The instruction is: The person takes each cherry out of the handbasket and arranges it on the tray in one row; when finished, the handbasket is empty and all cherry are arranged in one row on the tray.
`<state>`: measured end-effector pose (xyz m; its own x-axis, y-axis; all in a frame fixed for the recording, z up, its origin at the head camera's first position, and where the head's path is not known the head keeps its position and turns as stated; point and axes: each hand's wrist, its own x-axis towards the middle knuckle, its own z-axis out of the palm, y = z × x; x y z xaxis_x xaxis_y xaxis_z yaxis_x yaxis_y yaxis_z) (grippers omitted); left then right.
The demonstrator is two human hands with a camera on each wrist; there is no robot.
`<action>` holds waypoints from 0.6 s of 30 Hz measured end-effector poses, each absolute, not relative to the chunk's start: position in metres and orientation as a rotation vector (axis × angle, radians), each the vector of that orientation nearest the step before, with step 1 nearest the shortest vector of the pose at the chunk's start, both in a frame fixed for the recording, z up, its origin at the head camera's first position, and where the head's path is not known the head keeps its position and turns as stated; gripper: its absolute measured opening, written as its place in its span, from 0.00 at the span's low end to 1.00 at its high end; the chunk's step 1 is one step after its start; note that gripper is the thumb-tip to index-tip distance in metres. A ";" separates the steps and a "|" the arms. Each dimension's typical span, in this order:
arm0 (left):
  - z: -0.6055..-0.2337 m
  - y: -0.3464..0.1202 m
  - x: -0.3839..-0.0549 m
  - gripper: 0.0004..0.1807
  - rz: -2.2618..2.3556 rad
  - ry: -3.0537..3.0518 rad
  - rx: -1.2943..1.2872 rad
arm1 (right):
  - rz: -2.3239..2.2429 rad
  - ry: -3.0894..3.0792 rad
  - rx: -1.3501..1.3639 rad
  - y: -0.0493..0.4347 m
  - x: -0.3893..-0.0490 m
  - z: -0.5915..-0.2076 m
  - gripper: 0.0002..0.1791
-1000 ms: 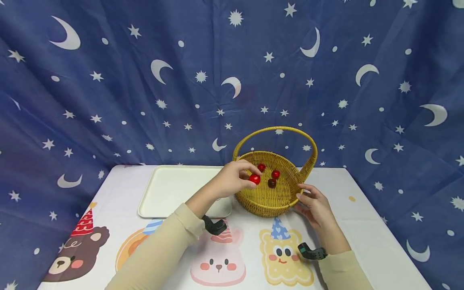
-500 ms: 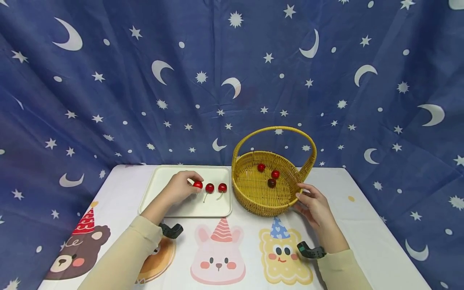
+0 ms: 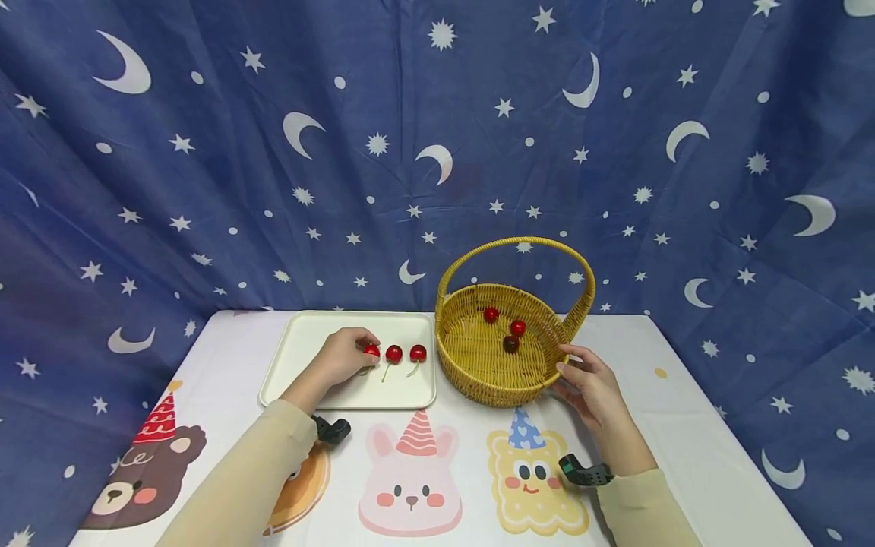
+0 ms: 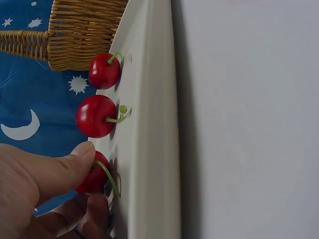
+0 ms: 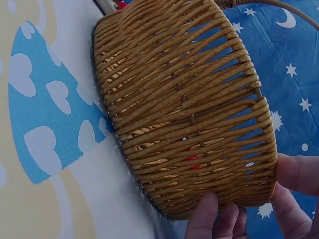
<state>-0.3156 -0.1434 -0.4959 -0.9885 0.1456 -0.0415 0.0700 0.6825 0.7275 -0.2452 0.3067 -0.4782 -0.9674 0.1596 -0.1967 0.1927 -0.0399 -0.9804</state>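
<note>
Head view: The table [image 3: 697, 463], under a white cloth with cartoon prints, stands before a dark-blue curtain [image 3: 369, 171] of white moons and stars. Near its back edge, left of centre, lies a cream rectangular tray [image 3: 307, 334]. Over its middle, the left hand [image 3: 339, 357] pinches a round, glossy red cherry [image 3: 371, 352] between thumb and fingers. Two more stemmed red cherries [image 3: 393, 354] sit in a row toward the tray's right edge. Just beside that edge stands a yellow-brown woven basket [image 3: 495, 391] with an arched handle; inside are two bright-red cherries [image 3: 517, 328] and one dark-red cherry [image 3: 510, 344]. The right hand [image 3: 595, 384] grips the basket's right rim.

Left wrist view: Thumb and fingers clamp the pinched cherry just above or on the tray, cannot tell which; its green stem [image 4: 108, 178] hangs toward the tray's near edge.

Right wrist view: Thumb touches the rim; the other visible fingers, slightly apart, press the outer wall.
</note>
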 end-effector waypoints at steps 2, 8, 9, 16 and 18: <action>-0.496 -0.143 -0.317 0.14 1.192 2.802 0.174 | -2.224 2.153 0.396 0.306 -0.246 -0.478 0.23; -0.496 -0.146 -0.317 0.18 1.172 2.803 0.169 | -2.222 2.147 0.387 0.306 -0.246 -0.479 0.23; -0.495 -0.147 -0.317 0.19 1.172 2.800 0.170 | -2.219 2.147 0.386 0.306 -0.246 -0.479 0.23; -0.480 -0.155 -0.317 0.23 1.168 2.790 0.180 | -2.195 2.162 0.390 0.306 -0.245 -0.479 0.25; -0.477 -0.156 -0.318 0.23 1.169 2.785 0.179 | -2.198 2.164 0.390 0.306 -0.245 -0.479 0.24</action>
